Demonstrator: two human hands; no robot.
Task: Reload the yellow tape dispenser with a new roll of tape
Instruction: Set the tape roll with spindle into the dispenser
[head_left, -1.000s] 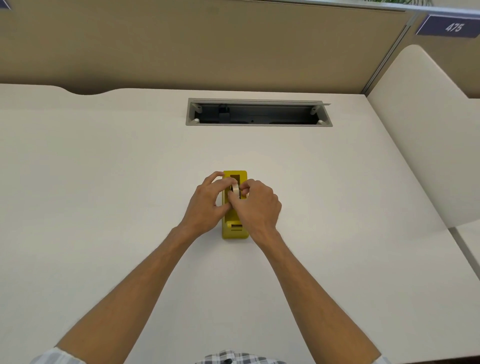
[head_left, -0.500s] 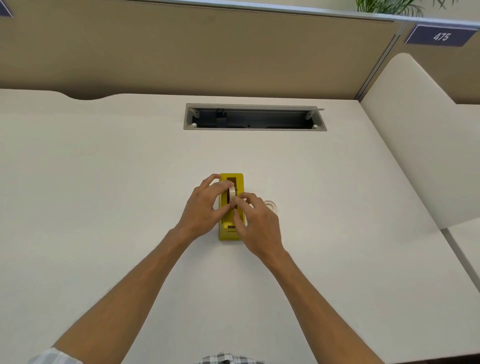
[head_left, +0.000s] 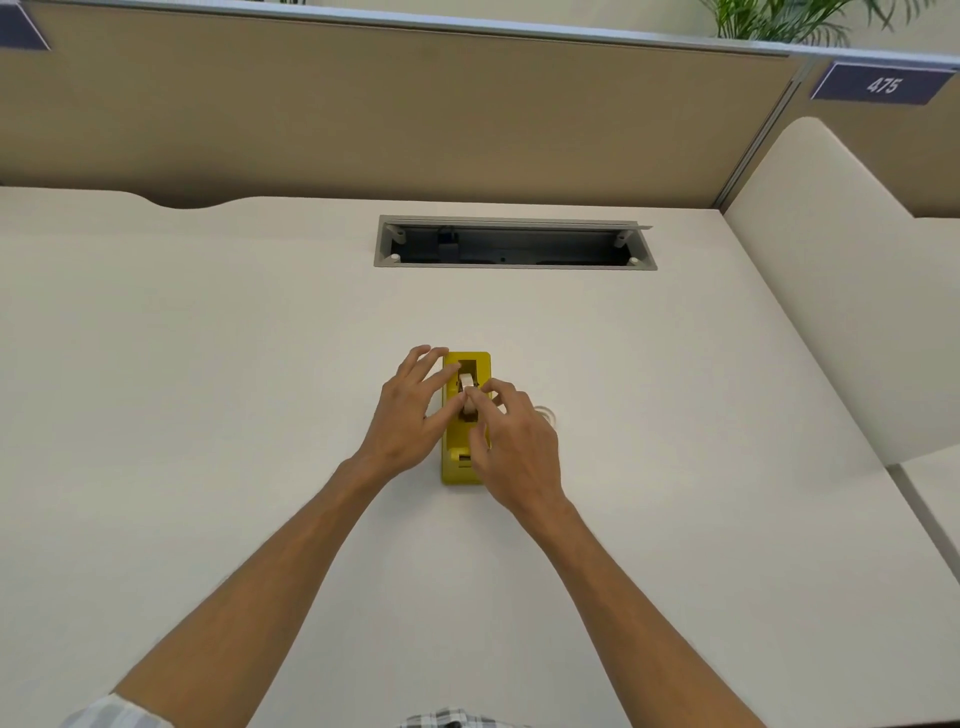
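Observation:
The yellow tape dispenser (head_left: 464, 470) stands on the middle of the desk with its long side running away from me. A pale tape roll (head_left: 467, 383) sits upright in its slot. My left hand (head_left: 408, 418) lies against the dispenser's left side with its fingers spread and fairly straight, index and thumb touching the roll's left face. My right hand (head_left: 517, 449) comes in from the right with curled fingers, index and thumb pinching the roll's near edge. A second, clear tape roll (head_left: 546, 413) lies flat on the desk, half hidden behind my right hand.
A recessed grey cable tray (head_left: 514, 243) is open in the desk behind the dispenser. A tan partition (head_left: 415, 114) closes the back, and a cream side divider (head_left: 841, 270) stands on the right. The white desk (head_left: 208, 389) stretches to both sides.
My left hand's fingers have spread and straightened off the roll. My right hand has drawn back slightly toward me, uncovering the second roll on the desk. The roll sits lower in the slot.

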